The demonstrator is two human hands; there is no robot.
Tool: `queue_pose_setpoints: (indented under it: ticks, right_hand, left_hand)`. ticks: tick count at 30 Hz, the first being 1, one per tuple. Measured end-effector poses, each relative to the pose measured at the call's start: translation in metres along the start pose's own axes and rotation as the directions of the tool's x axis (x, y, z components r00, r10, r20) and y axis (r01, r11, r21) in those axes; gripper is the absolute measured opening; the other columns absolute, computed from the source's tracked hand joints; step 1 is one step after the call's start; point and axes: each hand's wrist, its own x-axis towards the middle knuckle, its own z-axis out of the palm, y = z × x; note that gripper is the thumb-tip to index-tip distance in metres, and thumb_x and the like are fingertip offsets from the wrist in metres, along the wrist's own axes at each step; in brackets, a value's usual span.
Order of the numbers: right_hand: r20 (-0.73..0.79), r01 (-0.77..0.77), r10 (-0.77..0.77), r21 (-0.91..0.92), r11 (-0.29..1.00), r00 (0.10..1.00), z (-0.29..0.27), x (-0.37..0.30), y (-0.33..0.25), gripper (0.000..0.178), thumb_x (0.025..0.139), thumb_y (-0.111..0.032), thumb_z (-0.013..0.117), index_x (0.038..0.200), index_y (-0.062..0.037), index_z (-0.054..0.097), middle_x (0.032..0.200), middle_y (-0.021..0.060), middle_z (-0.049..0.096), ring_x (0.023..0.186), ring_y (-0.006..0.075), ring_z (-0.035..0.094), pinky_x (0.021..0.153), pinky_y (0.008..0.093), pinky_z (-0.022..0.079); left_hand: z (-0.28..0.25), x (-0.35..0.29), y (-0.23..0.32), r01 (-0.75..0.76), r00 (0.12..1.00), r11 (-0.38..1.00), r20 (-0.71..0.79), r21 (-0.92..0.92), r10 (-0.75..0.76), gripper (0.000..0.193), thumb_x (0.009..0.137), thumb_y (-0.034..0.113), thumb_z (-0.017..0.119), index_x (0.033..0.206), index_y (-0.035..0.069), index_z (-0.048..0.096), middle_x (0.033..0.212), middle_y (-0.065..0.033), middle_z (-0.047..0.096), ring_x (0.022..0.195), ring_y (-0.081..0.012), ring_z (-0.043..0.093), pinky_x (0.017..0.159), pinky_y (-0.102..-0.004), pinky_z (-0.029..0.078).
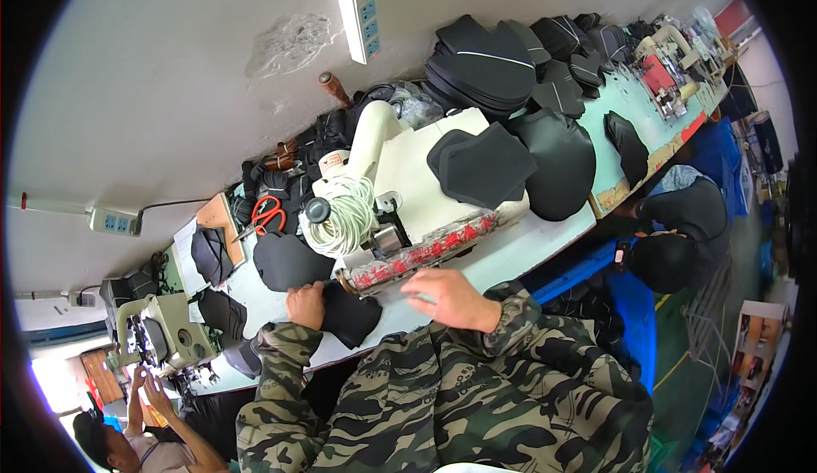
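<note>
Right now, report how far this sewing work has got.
Done, apparently: black cut pieces lie stacked on the machine top, with a larger pile by the wall. In hand: the left hand presses a black fabric piece on the table at the sewing machine, and the right hand rests flat beside it. Left: more black pieces wait near the red scissors; which are sewn cannot be told.

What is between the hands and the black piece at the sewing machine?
Nothing visible. The left hand rests right on the black fabric piece, and the right hand lies flat on the table just beside it.
</note>
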Motion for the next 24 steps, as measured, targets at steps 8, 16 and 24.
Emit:
queue_pose_setpoints:
  ticks: [8,16,24]
  right_hand:
    - [0.097,0.026,-0.037,0.112,0.993,0.995,0.015,0.015,-0.008,0.017,0.082,-0.006,0.068,0.099,-0.0027,0.067,0.094,0.0137,0.068,0.088,0.0316,0.067,0.079,0.0367,0.053]
    - [-0.185,-0.014,0.015,0.006,1.000,0.983,0.027,0.019,-0.003,0.023,0.078,-0.004,0.069,0.101,-0.0026,0.069,0.091,0.0157,0.068,0.084,0.0345,0.066,0.077,0.0388,0.054]
    - [-0.167,-0.152,0.182,0.177,0.972,0.969,0.040,0.024,0.004,0.028,0.081,-0.008,0.069,0.107,-0.0015,0.068,0.099,0.0183,0.069,0.090,0.0361,0.067,0.081,0.0384,0.054]
  left_hand:
    - [-0.093,0.014,0.064,-0.010,0.980,0.570,0.104,-0.822,0.168,0.022,0.091,0.013,0.064,0.102,-0.006,0.064,0.083,-0.0132,0.065,0.076,-0.0165,0.059,0.073,-0.0326,0.048]
    - [-0.077,0.037,0.055,0.125,0.989,0.607,0.147,-0.785,-0.013,0.026,0.094,0.018,0.057,0.091,-0.007,0.062,0.072,-0.0151,0.059,0.069,-0.0169,0.054,0.069,-0.0348,0.046]
    - [-0.075,0.065,0.049,0.154,0.988,0.697,0.101,-0.701,-0.116,0.028,0.090,0.019,0.060,0.108,-0.002,0.064,0.089,-0.0217,0.068,0.087,-0.0361,0.068,0.079,-0.0418,0.051]
